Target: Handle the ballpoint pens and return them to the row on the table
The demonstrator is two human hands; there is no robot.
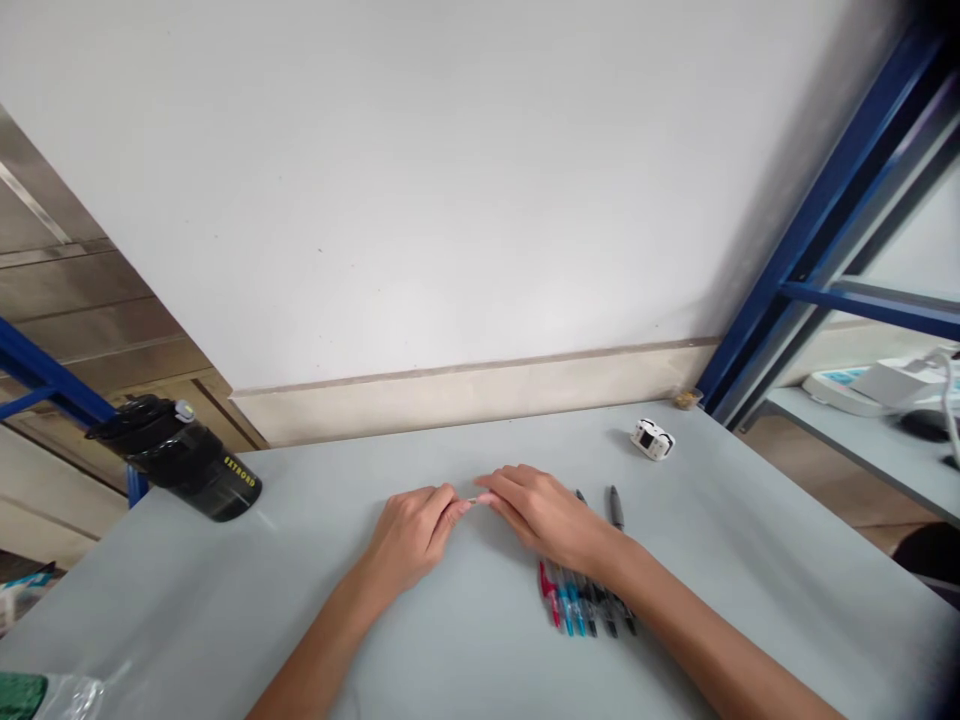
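Near the middle of the grey table (450,640), my left hand (411,535) and my right hand (544,515) meet, fingertips close together. Both pinch a small thin piece (473,501) between them, too small to name. My left hand is closed, with thumb and forefinger on its left end. The right one is closed on the other end. Under my right wrist and forearm lies a row of several pens (581,608), with red, blue and black parts; the forearm hides some of their length. A dark pen tip (616,508) shows beyond the forearm.
A black bottle (184,465) stands at the table's back left. At the back right are a small white device (652,439) and a small clear container (685,398). A green item in clear plastic (22,695) lies front left. Blue metal posts (817,220) rise on the right.
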